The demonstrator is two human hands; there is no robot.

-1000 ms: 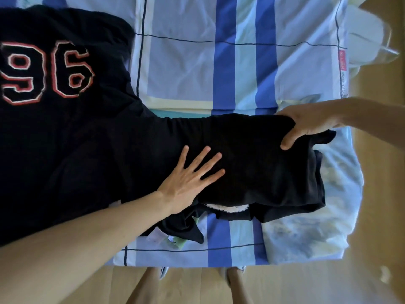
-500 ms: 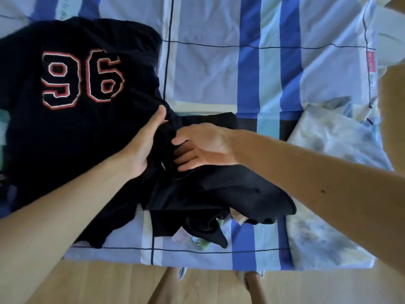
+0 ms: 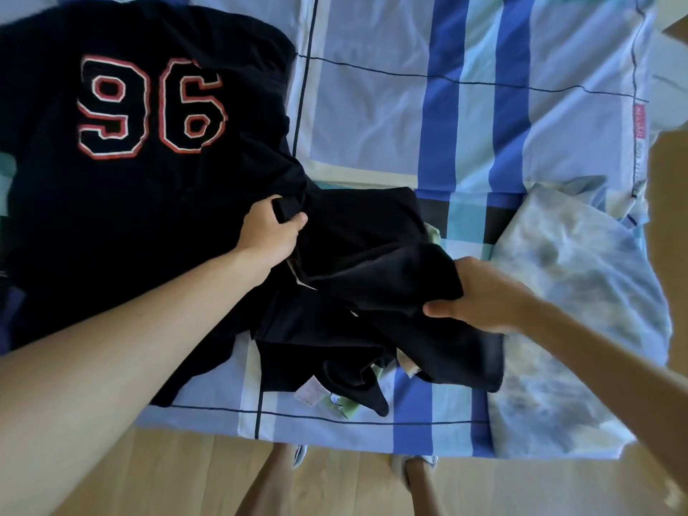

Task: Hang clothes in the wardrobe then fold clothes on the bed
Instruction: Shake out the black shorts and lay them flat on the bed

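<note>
On the striped blue bed (image 3: 372,117), your left hand (image 3: 270,232) and right hand (image 3: 480,296) are gripping and folding crumpled black clothing (image 3: 365,236); it probably needs flattening next.

Right hand (image 3: 480,292) fingers buried in black cloth (image 3: 372,255); green fabric (image 3: 348,411) below grip mostly covered; numbered shirt (image 3: 111,188) cut off at left edge.

Black clothing (image 3: 365,232) (left grip (image 3: 270,232), right grip (image 3: 480,296))
</note>
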